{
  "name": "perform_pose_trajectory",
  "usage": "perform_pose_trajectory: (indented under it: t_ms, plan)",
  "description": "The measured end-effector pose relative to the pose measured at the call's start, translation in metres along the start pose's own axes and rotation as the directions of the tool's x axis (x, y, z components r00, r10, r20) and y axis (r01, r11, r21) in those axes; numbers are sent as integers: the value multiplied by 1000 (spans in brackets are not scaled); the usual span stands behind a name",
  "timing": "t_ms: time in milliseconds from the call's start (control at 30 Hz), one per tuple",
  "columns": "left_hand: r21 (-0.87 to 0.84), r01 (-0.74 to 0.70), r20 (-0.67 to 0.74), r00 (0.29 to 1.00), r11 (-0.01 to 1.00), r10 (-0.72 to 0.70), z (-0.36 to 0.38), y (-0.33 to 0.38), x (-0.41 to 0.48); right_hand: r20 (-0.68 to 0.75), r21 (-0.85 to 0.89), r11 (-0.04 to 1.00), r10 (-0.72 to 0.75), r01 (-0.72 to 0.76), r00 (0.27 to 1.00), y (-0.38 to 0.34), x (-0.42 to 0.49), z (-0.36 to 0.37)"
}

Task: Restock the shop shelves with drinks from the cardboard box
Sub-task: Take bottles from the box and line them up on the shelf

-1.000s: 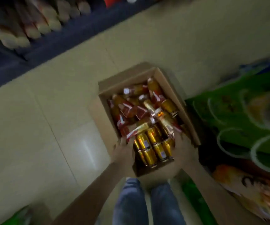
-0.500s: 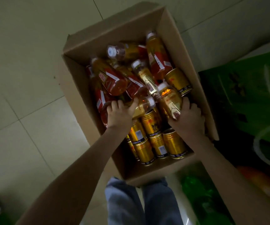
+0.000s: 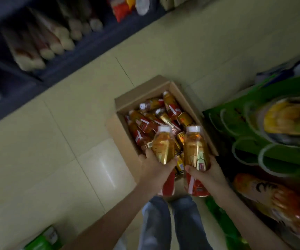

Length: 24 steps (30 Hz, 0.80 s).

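Note:
An open cardboard box (image 3: 122, 129) sits on the tiled floor, filled with several amber drink bottles with red labels and several gold cans. My left hand (image 3: 154, 170) grips one amber bottle (image 3: 163, 148) with a white cap, held upright above the box's near end. My right hand (image 3: 207, 174) grips a second amber bottle (image 3: 196, 148), also upright, just right of the first. Both bottles' red labels show below my fingers.
A dark shelf unit (image 3: 64, 56) with pale packaged goods runs along the upper left. Green and orange snack bags (image 3: 271, 141) crowd the right side beside the box. My jeans (image 3: 172, 222) show at the bottom. Pale floor tiles (image 3: 64, 141) lie left of the box.
Both hands were reaching among the bottles in the box; each has since lifted out one amber bottle. The view has pulled back and up, showing the shelf again.

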<state>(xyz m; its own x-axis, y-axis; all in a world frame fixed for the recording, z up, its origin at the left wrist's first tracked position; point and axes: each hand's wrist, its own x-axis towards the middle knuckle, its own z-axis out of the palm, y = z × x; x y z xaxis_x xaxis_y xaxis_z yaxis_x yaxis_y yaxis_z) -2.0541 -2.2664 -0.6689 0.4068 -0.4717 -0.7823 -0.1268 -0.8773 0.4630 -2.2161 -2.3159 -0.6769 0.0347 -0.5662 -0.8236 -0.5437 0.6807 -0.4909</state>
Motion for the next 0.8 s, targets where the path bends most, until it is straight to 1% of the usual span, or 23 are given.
perform_pose_trajectory:
  t_ms: [100,167,233,300,433,600,667,733,800]
  plan:
    - [32,-115,36,993,993,114,-20,27,-72,14,53,996,-71,70,997,-18,-80,-22]
    - [11,-175,46,984,984,175,-30,40,-117,-17,65,989,-132,133,991,-24,-131,-38]
    - [-24,-256,53,965,966,257,-36,52,-165,-27,125,976,-178,180,984,-27,-180,-53]
    - [-26,-334,62,940,942,335,-38,60,-212,-53,156,957,-241,246,969,-23,-225,-70]
    - [-21,-452,84,888,892,452,-28,63,-309,-123,146,912,-367,383,922,10,-311,-105]
    - [-48,-629,155,763,776,628,26,39,-441,-217,69,838,-517,542,828,92,-420,-178]
    - [-21,-688,231,703,725,673,56,26,-496,-278,43,805,-559,591,781,132,-469,-212]
    - [-6,-745,333,628,667,703,83,19,-544,-345,18,783,-578,621,739,168,-517,-242]
    - [-22,-804,409,535,594,739,100,23,-591,-439,-7,754,-593,657,675,195,-561,-270]
